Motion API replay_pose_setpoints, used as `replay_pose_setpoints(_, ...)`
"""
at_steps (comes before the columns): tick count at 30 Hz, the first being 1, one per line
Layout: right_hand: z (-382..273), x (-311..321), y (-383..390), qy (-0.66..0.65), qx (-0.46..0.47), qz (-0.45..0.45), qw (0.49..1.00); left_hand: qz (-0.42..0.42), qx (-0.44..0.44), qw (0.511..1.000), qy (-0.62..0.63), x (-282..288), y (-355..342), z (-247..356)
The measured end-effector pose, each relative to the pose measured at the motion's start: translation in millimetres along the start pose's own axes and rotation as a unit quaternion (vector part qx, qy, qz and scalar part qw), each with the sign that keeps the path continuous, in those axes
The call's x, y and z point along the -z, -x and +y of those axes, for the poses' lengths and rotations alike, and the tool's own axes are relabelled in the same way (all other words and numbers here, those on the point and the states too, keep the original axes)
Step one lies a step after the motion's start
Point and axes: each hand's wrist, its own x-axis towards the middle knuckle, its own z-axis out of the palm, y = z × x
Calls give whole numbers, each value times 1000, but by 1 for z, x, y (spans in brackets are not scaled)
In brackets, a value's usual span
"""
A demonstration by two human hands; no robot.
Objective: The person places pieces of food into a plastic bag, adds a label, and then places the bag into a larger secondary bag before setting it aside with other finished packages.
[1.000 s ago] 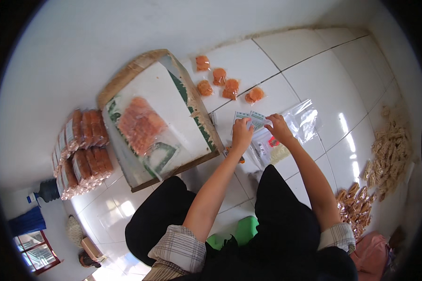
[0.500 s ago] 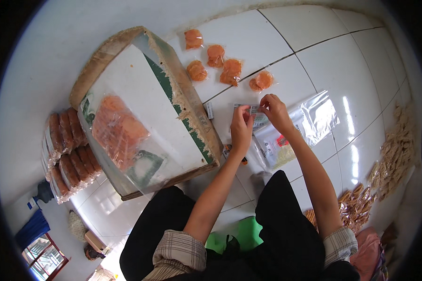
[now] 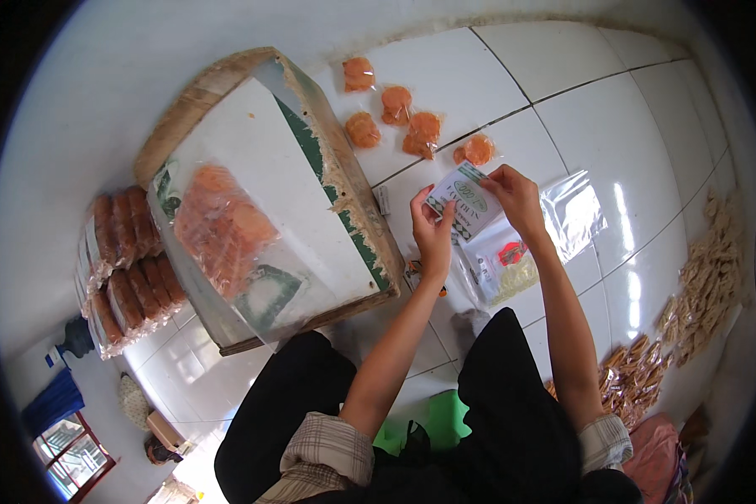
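My left hand [image 3: 433, 235] grips a white card printed in green [image 3: 460, 200] at its left end, thumb on its face, and my right hand [image 3: 517, 202] pinches its upper right corner. Under and right of them lie clear plastic bags [image 3: 573, 218] with a red and pale yellow packet [image 3: 512, 260]. Beyond the card, several small packets of orange round crackers [image 3: 397, 103] lie on the white tiles. Left of my hands, a wood-rimmed box [image 3: 344, 168] bears a bag of orange crackers [image 3: 223, 231]. A small orange-and-black object [image 3: 414, 273] lies by my left forearm.
Stacked packs of brown snacks [image 3: 130, 286] are at the far left near a wall. Piles of pale packets [image 3: 693, 277] and brown packets [image 3: 634, 378] lie along the right. A green object [image 3: 443, 416] is between my legs, and pink cloth [image 3: 651, 454] is at lower right.
The card has turned and come into fuller view, its printed face toward me. My right hand has moved up and to the right along it.
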Motion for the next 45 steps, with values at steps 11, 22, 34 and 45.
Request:
replay_pose_setpoints(11,-114,48,76,-382,45,-45,922,23,-29,987,157,-35,39,154)
replay_pose_setpoints(22,-289,33,185,-317,168,-72,931,-65,-172,971,154,36,132,310)
replay_pose_setpoints(34,-240,-99,232,-540,18,64,839,76,-207,969,115,160,139,291)
replay_pose_setpoints(45,-84,-186,252,-481,-284,82,825,236,-140,959,-69,228,90,180)
